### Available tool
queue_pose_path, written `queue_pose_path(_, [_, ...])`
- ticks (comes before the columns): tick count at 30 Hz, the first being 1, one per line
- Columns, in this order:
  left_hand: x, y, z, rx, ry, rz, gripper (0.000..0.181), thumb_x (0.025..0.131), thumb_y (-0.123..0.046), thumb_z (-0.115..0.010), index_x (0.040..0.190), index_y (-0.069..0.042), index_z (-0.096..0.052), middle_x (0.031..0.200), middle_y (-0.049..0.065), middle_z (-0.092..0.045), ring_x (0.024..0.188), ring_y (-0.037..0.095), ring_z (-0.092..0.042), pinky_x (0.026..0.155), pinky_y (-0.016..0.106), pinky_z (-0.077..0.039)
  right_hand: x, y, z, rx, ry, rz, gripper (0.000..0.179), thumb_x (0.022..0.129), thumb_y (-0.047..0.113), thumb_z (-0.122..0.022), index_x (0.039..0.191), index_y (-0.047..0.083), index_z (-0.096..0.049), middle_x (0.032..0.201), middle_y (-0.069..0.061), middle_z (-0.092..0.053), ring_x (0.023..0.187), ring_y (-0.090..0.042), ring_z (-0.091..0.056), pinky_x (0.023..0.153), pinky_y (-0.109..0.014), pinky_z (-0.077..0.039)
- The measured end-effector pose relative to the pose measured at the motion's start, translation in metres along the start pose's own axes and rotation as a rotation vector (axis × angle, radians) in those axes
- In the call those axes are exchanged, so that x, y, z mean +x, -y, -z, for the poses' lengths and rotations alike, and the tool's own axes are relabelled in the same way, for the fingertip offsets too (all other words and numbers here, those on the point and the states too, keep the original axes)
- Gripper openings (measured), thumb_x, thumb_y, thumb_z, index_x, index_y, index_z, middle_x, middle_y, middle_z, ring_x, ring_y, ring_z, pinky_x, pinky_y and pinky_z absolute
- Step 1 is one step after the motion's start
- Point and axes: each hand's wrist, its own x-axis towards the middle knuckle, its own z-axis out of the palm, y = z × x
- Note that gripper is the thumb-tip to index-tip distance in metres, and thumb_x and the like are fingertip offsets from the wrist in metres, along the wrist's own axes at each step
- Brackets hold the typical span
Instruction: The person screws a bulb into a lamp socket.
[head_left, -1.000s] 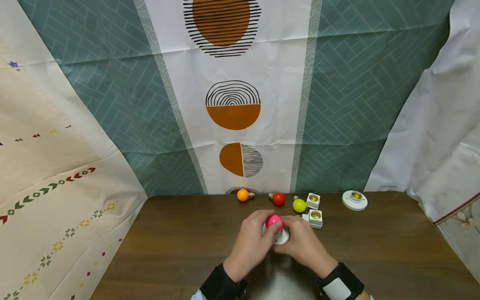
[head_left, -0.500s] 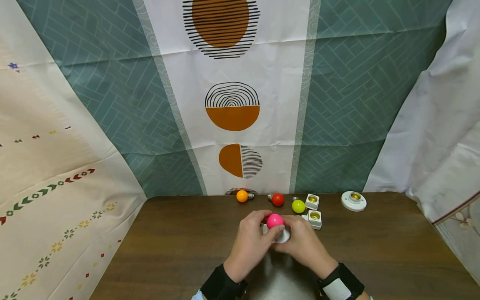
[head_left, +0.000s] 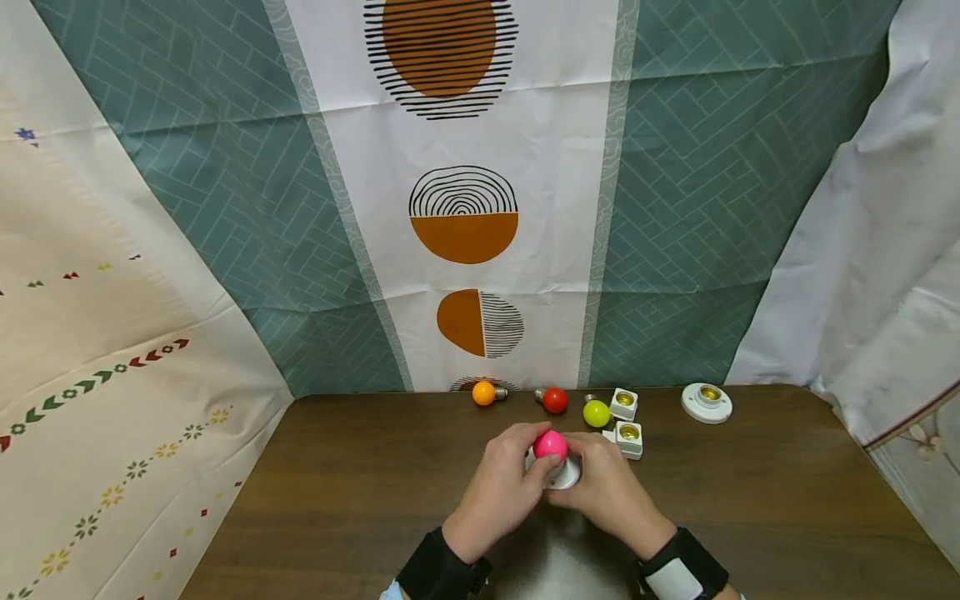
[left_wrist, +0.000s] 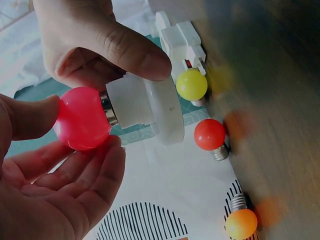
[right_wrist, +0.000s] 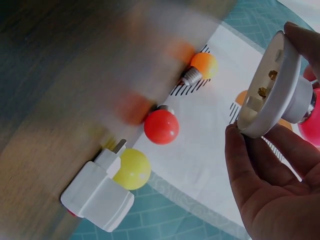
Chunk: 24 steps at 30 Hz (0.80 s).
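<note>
A round pink light bulb point(left_wrist: 82, 119) sits with its metal base partly in the neck of a white round lamp holder point(left_wrist: 167, 112). My left hand point(head_left: 501, 479) pinches the bulb between thumb and fingers. The holder's flat base is gripped by my right hand point(head_left: 606, 483), thumb on one side of the rim and fingers on the other. In the right wrist view the holder's underside shows, with two brass screws point(right_wrist: 267, 84) inside. A narrow strip of the bulb's metal base point(left_wrist: 108, 108) is visible between the pink globe and the holder.
Along the back of the wooden table point(head_left: 360, 475) lie an orange bulb point(head_left: 484, 392), a red bulb point(head_left: 555, 400) and a yellow-green bulb point(head_left: 597, 413). Two square white sockets point(head_left: 628, 438) stand beside them. A second round lamp holder point(head_left: 707, 403) is farther right. Patterned cloth point(head_left: 465, 275) hangs behind.
Both hands stay in nearly the same place around the bulb and holder. The left fingers and thumb shift slightly on the pink bulb.
</note>
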Motion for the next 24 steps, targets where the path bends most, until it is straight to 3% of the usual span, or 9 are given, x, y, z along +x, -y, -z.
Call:
queue_pose_path(4, [-0.001,-0.0016,-0.0007,0.003,-0.006,0.007,0.048,0.085,-0.029,-0.069,0.129,-0.018,-0.055,0.124,-0.003,-0.058,0.108,0.008,-0.056,0.092,0.028,-0.051,0.0001,-0.0007,0.0002,0.009,-0.007,-0.002,0.062,0.054,0.033,-0.091,0.11,0.026,-0.067,0.104,0.012,-0.066,0.095,-0.01,-0.059,0.086,-0.034,-0.053])
queue_pose_path(12, [-0.0023,-0.0017,-0.0026,-0.023,-0.135,0.088,0.045,0.078,-0.041,-0.074,0.115,-0.02,-0.059,0.105,-0.008,-0.058,0.091,0.009,-0.053,0.078,0.024,-0.051,0.0009,-0.0002,0.001,0.022,0.001,-0.02,0.062,0.053,0.033,-0.091,0.109,0.026,-0.067,0.103,0.011,-0.066,0.095,-0.012,-0.058,0.084,-0.036,-0.054])
queue_pose_path(18, [-0.0019,-0.0025,-0.0015,-0.035,-0.125,0.108,0.038,0.077,-0.039,-0.074,0.109,-0.022,-0.06,0.101,-0.01,-0.059,0.089,0.008,-0.052,0.076,0.025,-0.05,0.0008,0.0001,0.0006,0.017,0.003,-0.012,0.063,0.052,0.033,-0.091,0.109,0.026,-0.067,0.104,0.011,-0.066,0.095,-0.012,-0.058,0.084,-0.035,-0.054])
queue_pose_path(24, [-0.0023,-0.0024,-0.0012,-0.022,-0.114,0.066,0.035,0.08,-0.033,-0.073,0.11,-0.019,-0.062,0.104,-0.008,-0.059,0.091,0.012,-0.055,0.078,0.024,-0.051,0.0004,-0.0003,0.0,0.0,-0.007,0.002,0.06,0.053,0.033,-0.091,0.108,0.027,-0.067,0.102,0.012,-0.066,0.093,-0.01,-0.058,0.081,-0.031,-0.055])
